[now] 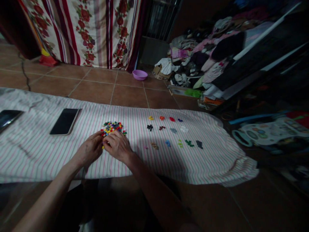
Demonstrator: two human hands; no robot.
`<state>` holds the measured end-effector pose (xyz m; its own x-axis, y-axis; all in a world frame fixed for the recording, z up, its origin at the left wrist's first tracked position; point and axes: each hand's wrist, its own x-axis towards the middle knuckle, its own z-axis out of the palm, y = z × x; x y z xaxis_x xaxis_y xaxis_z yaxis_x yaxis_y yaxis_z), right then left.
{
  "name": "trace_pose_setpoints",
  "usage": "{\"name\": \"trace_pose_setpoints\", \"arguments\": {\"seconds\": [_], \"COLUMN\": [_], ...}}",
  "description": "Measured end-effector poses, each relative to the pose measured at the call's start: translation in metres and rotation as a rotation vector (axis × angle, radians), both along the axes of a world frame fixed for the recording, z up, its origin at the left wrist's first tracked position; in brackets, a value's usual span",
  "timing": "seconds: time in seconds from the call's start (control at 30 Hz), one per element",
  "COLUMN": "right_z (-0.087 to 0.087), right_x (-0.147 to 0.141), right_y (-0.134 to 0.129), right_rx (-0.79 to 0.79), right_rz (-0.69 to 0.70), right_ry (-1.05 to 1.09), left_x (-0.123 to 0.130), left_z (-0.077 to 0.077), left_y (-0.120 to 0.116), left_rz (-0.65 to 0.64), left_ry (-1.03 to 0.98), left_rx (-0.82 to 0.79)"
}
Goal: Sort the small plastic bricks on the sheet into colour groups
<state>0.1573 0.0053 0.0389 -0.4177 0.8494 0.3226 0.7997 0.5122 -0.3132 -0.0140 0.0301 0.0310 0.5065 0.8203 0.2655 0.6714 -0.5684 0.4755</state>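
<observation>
A heap of small, many-coloured plastic pieces, seemingly toy bricks, lies on the striped cloth. At its near left edge is my left hand, its fingers bent together against the pieces. My right hand reaches over the near side of the heap with curled fingers, close to the left fingertips. What either hand pinches is too small and hidden to make out. To the right are little groups sorted by colour, among them yellow pieces, black pieces, tan pieces and dark green pieces.
A phone lies left of the heap, and another dark device is at the far left. Beyond the cloth, a purple basin stands on the tiled floor near a floral curtain. Piled clothes fill the back right.
</observation>
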Motion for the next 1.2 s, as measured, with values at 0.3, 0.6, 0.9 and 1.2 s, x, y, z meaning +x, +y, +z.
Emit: {"name": "trace_pose_setpoints", "arguments": {"seconds": [0.3,0.6,0.9,1.2], "right_z": [0.0,0.002,0.011,0.008], "right_x": [0.029,0.09,0.128,0.121], "right_y": [-0.006,-0.026,-0.057,-0.062], "right_rx": [0.039,0.034,-0.151,-0.178], "right_rz": [-0.116,-0.241,-0.23,-0.256], "right_ry": [0.112,0.075,-0.119,-0.208], "left_x": [0.0,0.001,0.004,0.002], "left_z": [-0.006,-0.004,-0.001,-0.007], "left_y": [0.0,0.0,-0.002,0.0], "left_rz": [0.03,0.034,0.039,0.037], "left_ry": [-0.017,0.05,0.056,0.026], "left_rx": [-0.015,-0.022,-0.002,0.015]}}
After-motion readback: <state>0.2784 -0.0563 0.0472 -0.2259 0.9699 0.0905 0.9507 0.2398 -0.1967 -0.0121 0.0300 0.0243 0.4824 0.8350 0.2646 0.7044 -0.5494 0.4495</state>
